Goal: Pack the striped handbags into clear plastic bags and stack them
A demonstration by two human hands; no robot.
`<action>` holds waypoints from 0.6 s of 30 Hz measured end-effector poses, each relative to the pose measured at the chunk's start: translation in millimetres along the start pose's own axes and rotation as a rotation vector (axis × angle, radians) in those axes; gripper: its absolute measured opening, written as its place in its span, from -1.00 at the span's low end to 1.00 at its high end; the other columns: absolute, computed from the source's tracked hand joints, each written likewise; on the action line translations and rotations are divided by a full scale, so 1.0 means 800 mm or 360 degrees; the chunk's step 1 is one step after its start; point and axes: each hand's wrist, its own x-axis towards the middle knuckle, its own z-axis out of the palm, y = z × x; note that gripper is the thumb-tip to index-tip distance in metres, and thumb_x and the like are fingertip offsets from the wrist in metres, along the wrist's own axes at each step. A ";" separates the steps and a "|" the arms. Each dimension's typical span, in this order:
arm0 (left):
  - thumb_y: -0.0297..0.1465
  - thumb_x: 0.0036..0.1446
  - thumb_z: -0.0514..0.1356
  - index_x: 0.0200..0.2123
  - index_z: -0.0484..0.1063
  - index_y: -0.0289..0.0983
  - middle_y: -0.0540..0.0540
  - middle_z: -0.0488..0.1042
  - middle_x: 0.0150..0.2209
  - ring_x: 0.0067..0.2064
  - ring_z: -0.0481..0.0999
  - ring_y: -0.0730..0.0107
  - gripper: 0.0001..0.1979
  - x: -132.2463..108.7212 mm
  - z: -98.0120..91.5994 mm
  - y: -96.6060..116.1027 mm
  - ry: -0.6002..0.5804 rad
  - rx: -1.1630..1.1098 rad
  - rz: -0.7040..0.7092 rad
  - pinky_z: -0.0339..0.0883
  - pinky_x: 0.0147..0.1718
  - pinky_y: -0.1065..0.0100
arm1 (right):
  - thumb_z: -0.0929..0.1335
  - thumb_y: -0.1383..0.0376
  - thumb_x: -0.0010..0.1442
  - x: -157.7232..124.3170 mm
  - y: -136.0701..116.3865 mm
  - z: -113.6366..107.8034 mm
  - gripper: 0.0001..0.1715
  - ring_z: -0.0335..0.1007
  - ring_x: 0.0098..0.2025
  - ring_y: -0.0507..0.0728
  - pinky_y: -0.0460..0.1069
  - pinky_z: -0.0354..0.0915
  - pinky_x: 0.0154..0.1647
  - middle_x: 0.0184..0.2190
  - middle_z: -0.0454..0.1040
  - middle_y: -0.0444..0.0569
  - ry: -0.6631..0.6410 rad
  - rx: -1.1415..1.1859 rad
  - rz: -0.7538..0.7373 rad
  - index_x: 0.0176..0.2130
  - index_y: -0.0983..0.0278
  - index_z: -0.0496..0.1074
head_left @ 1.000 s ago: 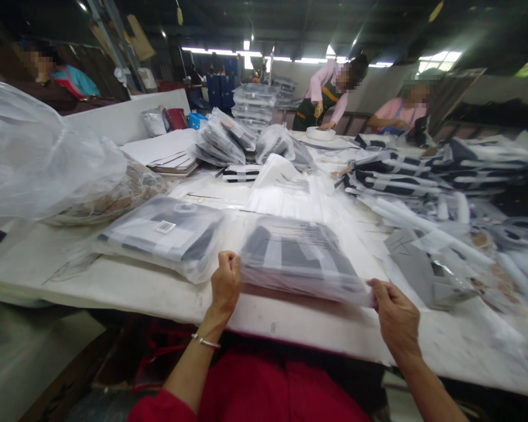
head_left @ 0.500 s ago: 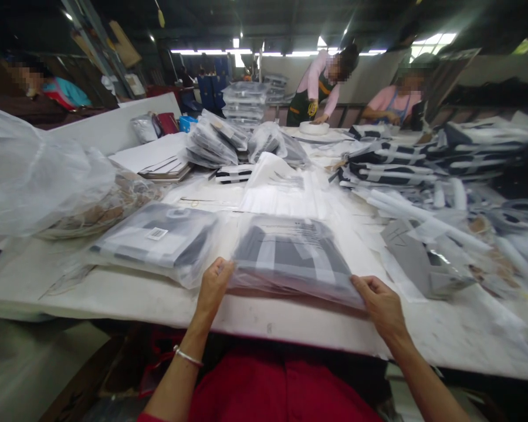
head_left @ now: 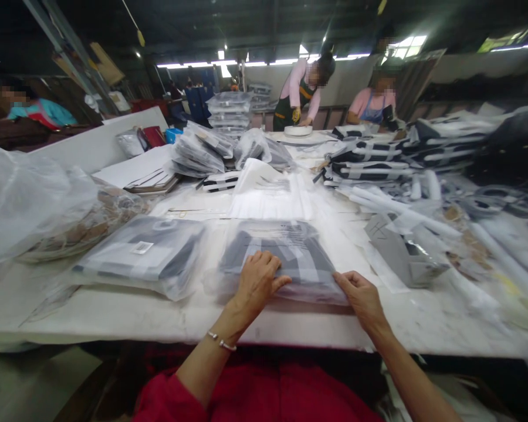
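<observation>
A clear plastic bag with a folded dark-and-white garment (head_left: 286,252) lies on the white table (head_left: 114,310) right in front of me. My left hand (head_left: 257,281) rests flat on top of its near edge, fingers stretched out. My right hand (head_left: 361,296) pinches the bag's near right corner. A second bagged garment (head_left: 145,258) with a barcode sticker lies just to the left of the first.
A big clear bag of brownish items (head_left: 48,211) sits at the left. Empty poly bags (head_left: 268,193) lie ahead, stacks of bagged garments (head_left: 202,152) and striped garments (head_left: 378,158) behind. A grey cardboard piece (head_left: 400,258) lies right. Two people (head_left: 303,94) work at the far end.
The bagged garment was held up by both hands and now lies flat on the table. My left hand went from gripping its corner to pressing on top of it.
</observation>
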 end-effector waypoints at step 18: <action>-0.31 0.13 0.31 -0.46 0.42 -0.22 0.02 0.44 -0.44 -0.36 0.40 0.34 -0.81 0.010 -0.028 -0.030 -0.0527 -0.0589 -0.0066 0.17 -0.39 0.34 | 0.44 -0.19 -0.06 -0.005 -0.005 -0.032 -0.38 0.40 -0.42 0.13 -0.04 0.35 -0.37 -0.48 0.50 -0.08 -0.0210 -0.0002 -0.0394 -0.25 0.24 0.52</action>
